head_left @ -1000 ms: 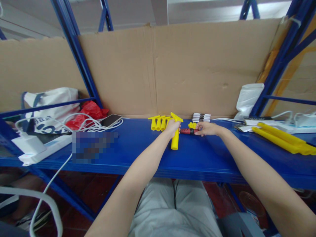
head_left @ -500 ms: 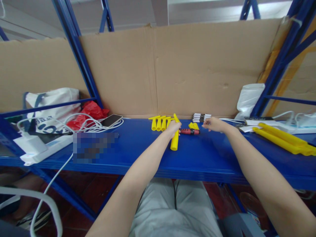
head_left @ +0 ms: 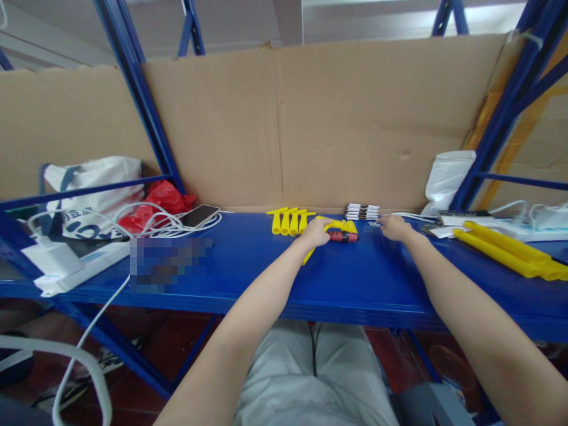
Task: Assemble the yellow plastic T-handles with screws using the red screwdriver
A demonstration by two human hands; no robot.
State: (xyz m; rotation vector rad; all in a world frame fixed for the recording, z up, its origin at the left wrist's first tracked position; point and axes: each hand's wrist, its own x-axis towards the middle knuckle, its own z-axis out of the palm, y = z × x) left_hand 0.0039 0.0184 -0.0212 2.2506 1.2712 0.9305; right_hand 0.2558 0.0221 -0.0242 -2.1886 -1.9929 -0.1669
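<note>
Hand, left, curled round a yellow T-shaped plastic piece; the piece sits mid-tabletop, mostly covered by the fist, its shaft slanting out toward 7 o'clock and its crosspiece toward 2; probably gripped like that to steady it; right hand bent low at 3 o'clock from the left, fingertips down by scattered shiny bits, probably screws, too small to be sure; cannot tell if it pinches one; low fingers seem to suit such tiny items.

Red-and-black screwdriver lies at 3 o'clock of the left hand, between both hands, perhaps for easy reach; cannot tell if the left fingers touch it; small yellow parts just beyond it at 1 o'clock; four matching yellow pieces in a row at 10 o'clock of the left hand, likely lined up to stay tidy.

Materials: yellow plastic smooth, matte, tube-shafted; blue tabletop glossy, painted; cardboard panel at 12 o'clock flat, creased; black-and-white stack at 11 o'clock of the right hand, layered; long yellow tubes at 4 o'clock, rounded; red plastic bag far off at 9, crinkled.
</note>
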